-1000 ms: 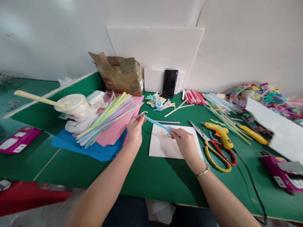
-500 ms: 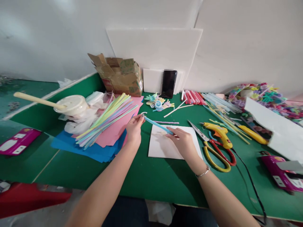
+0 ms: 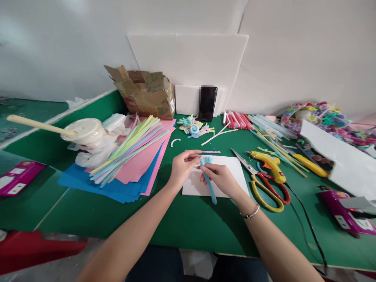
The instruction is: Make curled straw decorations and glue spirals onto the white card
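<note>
My left hand (image 3: 182, 167) and my right hand (image 3: 221, 178) meet over a white sheet of paper (image 3: 232, 168) on the green table (image 3: 188, 219). Both pinch a light blue straw (image 3: 209, 184) near its frayed top end. The straw's free end points down toward me. A silver bracelet sits on my right wrist.
A bundle of pastel straws (image 3: 129, 150) lies on pink and blue paper at left. Scissors (image 3: 261, 184) and a yellow glue gun (image 3: 272, 166) lie at right. A cardboard box (image 3: 147, 94), a phone (image 3: 207, 103), finished straw flowers (image 3: 195, 128) and a lidded cup (image 3: 85, 131) stand behind.
The blue straw was stretched flat between my hands. My left hand has moved right to meet my right hand, and the straw now hangs with its free end toward me.
</note>
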`<state>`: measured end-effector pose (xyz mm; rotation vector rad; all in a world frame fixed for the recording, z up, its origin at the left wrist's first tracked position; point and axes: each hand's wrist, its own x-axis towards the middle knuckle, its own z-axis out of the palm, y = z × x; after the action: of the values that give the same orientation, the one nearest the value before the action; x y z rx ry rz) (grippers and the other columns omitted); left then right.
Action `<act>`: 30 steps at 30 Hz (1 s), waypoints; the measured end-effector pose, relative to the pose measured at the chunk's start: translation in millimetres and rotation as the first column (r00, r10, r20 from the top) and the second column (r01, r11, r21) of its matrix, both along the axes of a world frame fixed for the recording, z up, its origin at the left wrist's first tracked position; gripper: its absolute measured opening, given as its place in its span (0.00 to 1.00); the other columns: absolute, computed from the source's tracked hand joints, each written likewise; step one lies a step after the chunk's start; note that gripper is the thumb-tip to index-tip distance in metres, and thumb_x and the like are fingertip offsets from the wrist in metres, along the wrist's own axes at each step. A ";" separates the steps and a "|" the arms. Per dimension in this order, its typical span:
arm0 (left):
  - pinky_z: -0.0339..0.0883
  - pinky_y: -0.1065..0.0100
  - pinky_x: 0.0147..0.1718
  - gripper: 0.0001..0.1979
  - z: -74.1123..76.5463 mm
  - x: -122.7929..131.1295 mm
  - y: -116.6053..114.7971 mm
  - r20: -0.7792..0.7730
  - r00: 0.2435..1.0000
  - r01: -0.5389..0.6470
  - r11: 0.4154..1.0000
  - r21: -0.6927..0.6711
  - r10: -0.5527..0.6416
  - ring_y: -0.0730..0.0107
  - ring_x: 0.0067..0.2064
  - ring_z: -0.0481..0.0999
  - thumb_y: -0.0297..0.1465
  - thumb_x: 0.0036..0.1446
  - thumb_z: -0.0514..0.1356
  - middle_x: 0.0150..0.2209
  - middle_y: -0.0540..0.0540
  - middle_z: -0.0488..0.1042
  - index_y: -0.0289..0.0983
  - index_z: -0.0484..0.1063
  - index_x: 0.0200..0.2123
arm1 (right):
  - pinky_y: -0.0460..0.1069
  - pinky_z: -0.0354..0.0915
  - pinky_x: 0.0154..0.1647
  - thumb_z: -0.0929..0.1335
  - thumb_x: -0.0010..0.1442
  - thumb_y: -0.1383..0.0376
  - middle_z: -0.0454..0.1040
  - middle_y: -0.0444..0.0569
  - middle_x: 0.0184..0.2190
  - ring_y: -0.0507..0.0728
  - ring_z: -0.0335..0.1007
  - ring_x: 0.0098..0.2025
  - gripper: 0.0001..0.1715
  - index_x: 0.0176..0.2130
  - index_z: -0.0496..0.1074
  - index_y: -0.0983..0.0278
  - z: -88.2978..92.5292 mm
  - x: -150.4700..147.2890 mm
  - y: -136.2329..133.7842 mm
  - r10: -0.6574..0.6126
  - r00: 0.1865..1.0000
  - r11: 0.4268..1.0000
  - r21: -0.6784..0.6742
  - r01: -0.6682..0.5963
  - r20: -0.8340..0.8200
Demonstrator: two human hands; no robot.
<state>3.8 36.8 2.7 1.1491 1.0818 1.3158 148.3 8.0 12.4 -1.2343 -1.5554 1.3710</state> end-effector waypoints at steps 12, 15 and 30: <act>0.71 0.64 0.38 0.16 3.3 -0.4 -1.9 -0.017 0.972 0.230 0.963 -0.138 -0.235 0.62 0.34 0.77 0.42 0.46 0.64 0.34 0.43 0.80 0.35 0.80 0.31 | 0.47 0.63 0.30 0.62 0.60 0.52 0.72 0.46 0.20 0.52 0.68 0.24 0.23 0.23 0.70 0.64 -3.6 4.0 2.3 -0.015 0.998 0.998 0.068 0.011 0.056; 0.70 0.66 0.33 0.15 5.4 -0.2 -1.9 -0.095 0.966 0.228 0.967 -0.114 -0.239 0.64 0.31 0.76 0.42 0.46 0.64 0.31 0.45 0.80 0.36 0.80 0.29 | 0.47 0.63 0.29 0.62 0.59 0.52 0.73 0.46 0.20 0.52 0.68 0.23 0.23 0.23 0.70 0.64 -4.5 3.4 1.9 -0.014 0.998 0.999 0.051 0.012 0.053; 0.64 0.71 0.31 0.13 8.5 -0.9 -3.7 -0.004 0.974 0.223 0.966 -0.127 -0.225 0.75 0.24 0.67 0.38 0.47 0.63 0.22 0.50 0.72 0.35 0.80 0.30 | 0.46 0.64 0.19 0.65 0.52 0.43 0.61 0.37 0.18 0.48 0.62 0.16 0.26 0.30 0.65 0.64 -4.7 -5.2 -0.8 -0.013 0.951 0.975 -0.217 -0.057 -0.309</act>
<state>2.9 33.1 11.2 1.1537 1.0014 1.0481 143.0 7.2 7.7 -1.0682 -1.2265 1.7005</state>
